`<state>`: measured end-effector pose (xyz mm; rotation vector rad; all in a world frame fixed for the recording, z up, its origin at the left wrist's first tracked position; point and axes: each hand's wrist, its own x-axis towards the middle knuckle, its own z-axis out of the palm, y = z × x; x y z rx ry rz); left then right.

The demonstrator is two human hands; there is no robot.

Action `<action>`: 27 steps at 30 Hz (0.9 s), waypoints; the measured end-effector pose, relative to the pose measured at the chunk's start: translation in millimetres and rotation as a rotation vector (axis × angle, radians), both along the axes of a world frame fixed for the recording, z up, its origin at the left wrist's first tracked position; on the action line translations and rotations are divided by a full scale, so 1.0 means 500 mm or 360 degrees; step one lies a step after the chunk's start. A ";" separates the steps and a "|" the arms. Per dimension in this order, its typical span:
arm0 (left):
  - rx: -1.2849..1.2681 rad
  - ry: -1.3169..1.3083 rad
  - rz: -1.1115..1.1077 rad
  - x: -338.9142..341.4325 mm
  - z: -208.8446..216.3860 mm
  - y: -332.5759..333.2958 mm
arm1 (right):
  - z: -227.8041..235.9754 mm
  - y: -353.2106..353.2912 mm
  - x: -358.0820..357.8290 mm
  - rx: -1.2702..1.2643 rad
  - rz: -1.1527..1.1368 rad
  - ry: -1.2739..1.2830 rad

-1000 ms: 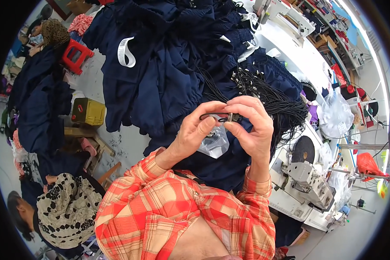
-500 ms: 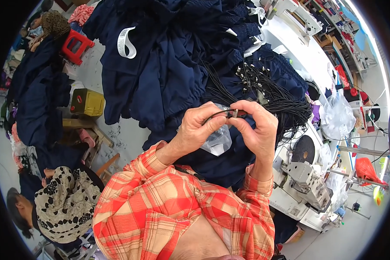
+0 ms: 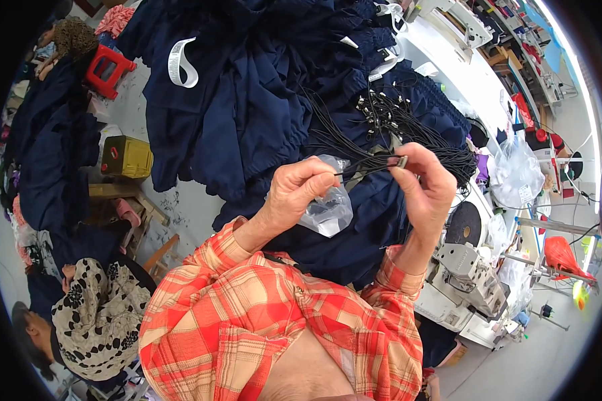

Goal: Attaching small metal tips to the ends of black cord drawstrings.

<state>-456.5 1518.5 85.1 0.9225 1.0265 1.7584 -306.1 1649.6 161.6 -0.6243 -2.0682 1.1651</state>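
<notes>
The workroom has a pale floor (image 3: 194, 215), a red stool (image 3: 107, 70) and a yellow tin (image 3: 132, 158) at left, and a white table (image 3: 445, 57) bearing sewing machines (image 3: 467, 273) at right. A looped white label (image 3: 174, 65) lies on the dark blue clothes (image 3: 211, 137); its print is too small to read. The plastic bag (image 3: 518, 170) at right carries a small printed tag—also illegible. Black cords (image 3: 441, 159) with small shiny ends lie bunched on the clothes.

Work position: a thin black cord (image 3: 345, 173) spans the hands, above the clothes and a clear bag (image 3: 333, 212). Left hand (image 3: 294, 194): thumb and forefinger clamped on the cord. Right hand (image 3: 427, 187): thumb and forefinger pinching a small grey end piece (image 3: 403, 162)—metallic in appearance.
</notes>
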 end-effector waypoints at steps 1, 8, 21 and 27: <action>-0.0026 -0.0008 -0.0017 0.000 -0.002 0.000 | 0.002 -0.001 -0.003 0.0002 0.0002 -0.0003; -0.0079 -0.0072 0.0042 0.019 0.034 0.015 | -0.015 0.012 -0.007 -0.0569 0.0224 0.0597; 0.0008 0.1171 -0.0402 -0.002 0.011 -0.054 | -0.036 0.278 -0.076 0.0881 -0.0410 -0.1025; -0.0613 0.1900 -0.0073 0.024 -0.018 -0.011 | -0.152 0.246 -0.141 0.1231 -0.0461 -0.1326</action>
